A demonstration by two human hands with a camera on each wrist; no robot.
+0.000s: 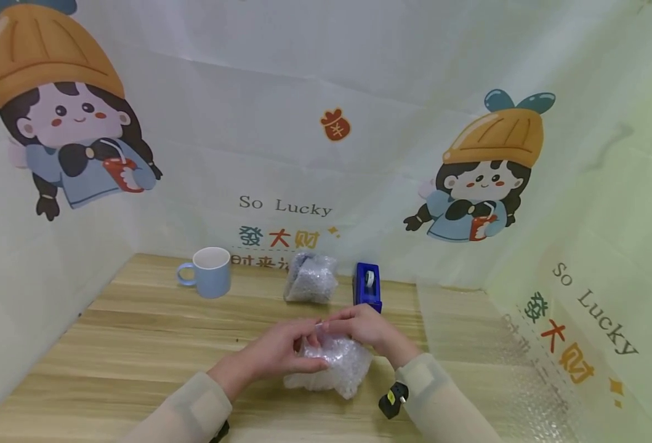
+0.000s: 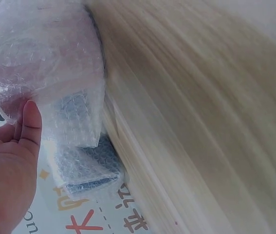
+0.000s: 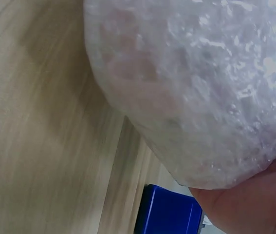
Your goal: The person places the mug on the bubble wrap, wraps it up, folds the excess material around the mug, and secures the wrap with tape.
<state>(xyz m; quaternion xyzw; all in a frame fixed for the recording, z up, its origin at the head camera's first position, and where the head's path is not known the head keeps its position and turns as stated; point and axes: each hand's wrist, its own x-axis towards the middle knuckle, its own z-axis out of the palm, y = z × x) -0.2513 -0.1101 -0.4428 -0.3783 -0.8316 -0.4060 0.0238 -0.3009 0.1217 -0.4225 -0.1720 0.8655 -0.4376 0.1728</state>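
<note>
A bundle in clear bubble wrap (image 1: 343, 364) is between both hands over the near middle of the table. My left hand (image 1: 276, 352) grips its left side, thumb toward me and fingers at the far edge. In the left wrist view, that thumb (image 2: 31, 122) lies against the plastic. At the top edge, my right hand (image 1: 363, 325) pinches the wrap, its fingertips close to the left hand's. Layers of bubble wrap (image 3: 201, 92) fill much of the right wrist view; what lies inside cannot be made out clearly.
Behind the hands stand a second bubble-wrapped bundle (image 1: 311, 278) and a blue tape dispenser (image 1: 367, 286). A light blue mug (image 1: 212, 274) is at the back left. Sheet bubble wrap (image 1: 470, 344) covers the table's right side. Printed cloth (image 1: 281, 123) hangs around the wooden table (image 1: 137, 332).
</note>
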